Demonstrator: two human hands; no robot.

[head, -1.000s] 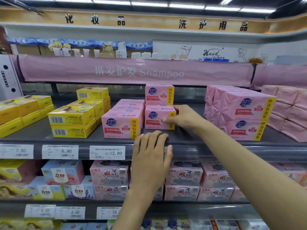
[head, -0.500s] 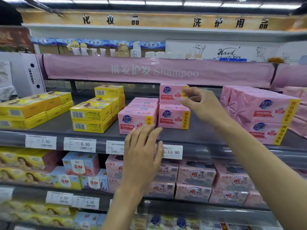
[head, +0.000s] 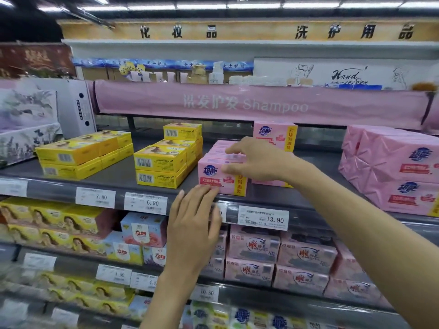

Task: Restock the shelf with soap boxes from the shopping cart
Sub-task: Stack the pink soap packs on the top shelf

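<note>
Your right hand (head: 259,162) is out over the grey shelf (head: 114,179), fingers curled across the top of the front pink soap box (head: 213,178), thumb on its printed face. That's a grasp. The box stands at the near lip of the shelf, heading a row of like boxes that runs toward the far side. A stack of pink boxes (head: 275,136) sits just to its right.

Your left hand (head: 192,229) is released, fingers straight and laid flat over the price rail (head: 52,192), fingertips up at the box's lower front edge.

Left of the box, touching or nearly so, there's a block of yellow boxes (head: 159,162), and a second yellow block (head: 69,157) lies farther left. Far right, big pink wrapped packs (head: 392,167) are piled 2 high.

On the rail you've got tags reading 7.80 (head: 96,197), 6.90 (head: 146,203) and 13.90 (head: 263,218). Below it, another tier carries pale pink boxes (head: 280,255) and blue boxes (head: 142,231).

Overhead, a pink banner (head: 237,103) reads Shampoo, a yellow sign (head: 237,30) runs above it, and strip lights (head: 237,5) line the ceiling.
</note>
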